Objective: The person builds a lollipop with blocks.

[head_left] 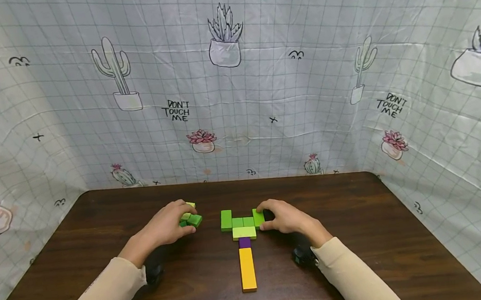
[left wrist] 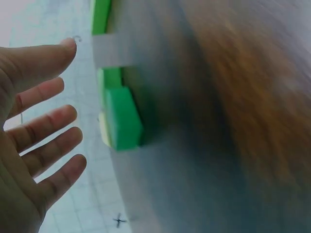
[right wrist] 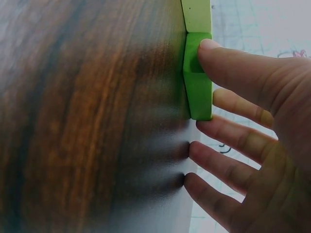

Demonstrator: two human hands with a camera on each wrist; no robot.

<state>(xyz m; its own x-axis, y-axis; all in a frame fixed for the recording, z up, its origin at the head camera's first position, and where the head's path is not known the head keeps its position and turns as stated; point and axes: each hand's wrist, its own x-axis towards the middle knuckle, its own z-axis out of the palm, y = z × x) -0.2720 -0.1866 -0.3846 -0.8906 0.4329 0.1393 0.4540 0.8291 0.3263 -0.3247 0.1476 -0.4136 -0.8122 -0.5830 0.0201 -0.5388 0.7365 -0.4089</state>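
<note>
On the right of a flat block figure, my right hand point(head_left: 286, 216) pinches an upright green block point(head_left: 258, 217) between thumb and index finger. The right wrist view shows the thumb against that block point(right wrist: 199, 94), its other fingers spread. Another green block point(head_left: 226, 220) stands at the figure's left. Between them lie two small green blocks point(head_left: 243, 222) above a lime block point(head_left: 244, 233), a purple block point(head_left: 244, 242) and a long yellow block point(head_left: 247, 269). My left hand point(head_left: 165, 225) hovers, fingers apart, beside loose green blocks point(left wrist: 124, 119) that it partly hides.
The blocks lie on a dark brown wooden table point(head_left: 319, 273). Behind it and along both sides hangs a pale gridded cloth point(head_left: 235, 97) printed with potted plants. A dark device sits under each wrist.
</note>
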